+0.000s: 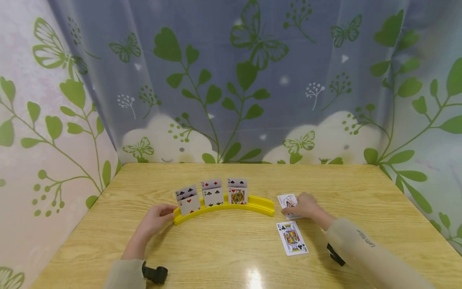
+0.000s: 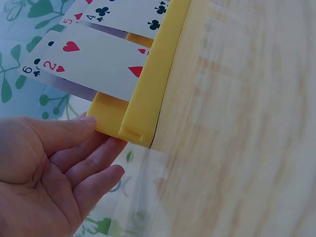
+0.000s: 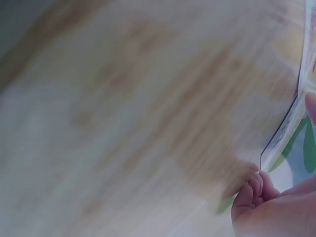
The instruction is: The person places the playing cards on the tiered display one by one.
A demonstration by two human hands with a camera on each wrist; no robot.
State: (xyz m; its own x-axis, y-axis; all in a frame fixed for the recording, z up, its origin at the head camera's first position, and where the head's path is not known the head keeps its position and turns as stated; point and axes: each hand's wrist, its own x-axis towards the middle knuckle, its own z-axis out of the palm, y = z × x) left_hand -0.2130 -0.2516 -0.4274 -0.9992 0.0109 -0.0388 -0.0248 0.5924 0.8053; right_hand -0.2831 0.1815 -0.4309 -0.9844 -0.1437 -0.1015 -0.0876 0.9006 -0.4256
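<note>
My left hand (image 1: 154, 220) pinches the left end of a curved yellow card holder (image 1: 260, 205), thumb on top and fingers beneath in the left wrist view. Three pairs of playing cards stand in it: a two of hearts (image 2: 98, 61) before a six of clubs (image 1: 185, 192), a four of clubs (image 1: 213, 196) before a red card (image 1: 211, 184), and a red-suited face card (image 1: 238, 196) before a spade card (image 1: 237, 182). To the right, my right hand (image 1: 306, 206) holds a picture card (image 1: 287, 199) by its edges, covering part of it.
A king of clubs (image 1: 292, 238) lies face up on the wooden table (image 1: 216, 253), just nearer than the right hand. Behind the table hangs a leaf-and-butterfly patterned curtain (image 1: 223, 80).
</note>
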